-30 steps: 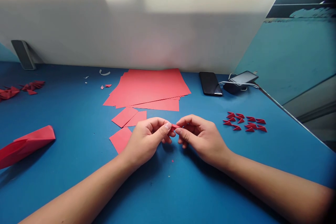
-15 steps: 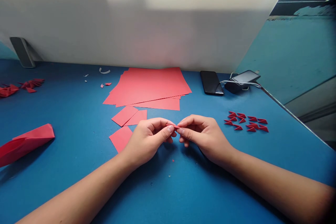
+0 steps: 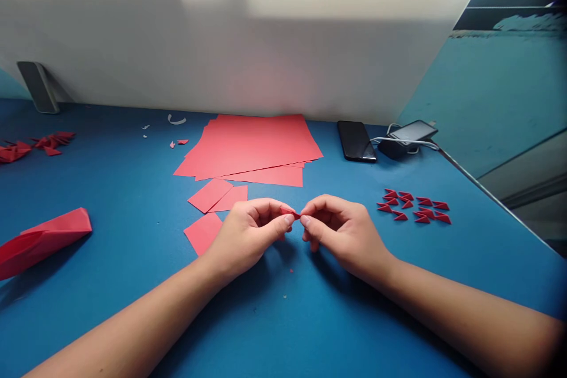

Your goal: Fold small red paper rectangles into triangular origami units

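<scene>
A small folded piece of red paper (image 3: 292, 212) is pinched between the fingertips of both hands, just above the blue table (image 3: 133, 201). My left hand (image 3: 250, 233) grips its left end with thumb and curled fingers. My right hand (image 3: 341, 230) grips the right end the same way. Three small red paper rectangles (image 3: 212, 196) lie just left of my left hand. A stack of large red sheets (image 3: 254, 144) lies behind the hands.
Several folded red triangles (image 3: 414, 205) lie in a group to the right. A black phone (image 3: 355, 140) and a second phone on a charger (image 3: 410, 133) sit at the back right. A large folded red sheet (image 3: 42, 239) and red scraps (image 3: 35, 146) lie at the left. A white board stands behind.
The hands stay in place. The fingertips have pressed closer together on the small red piece, which now shows less between them.
</scene>
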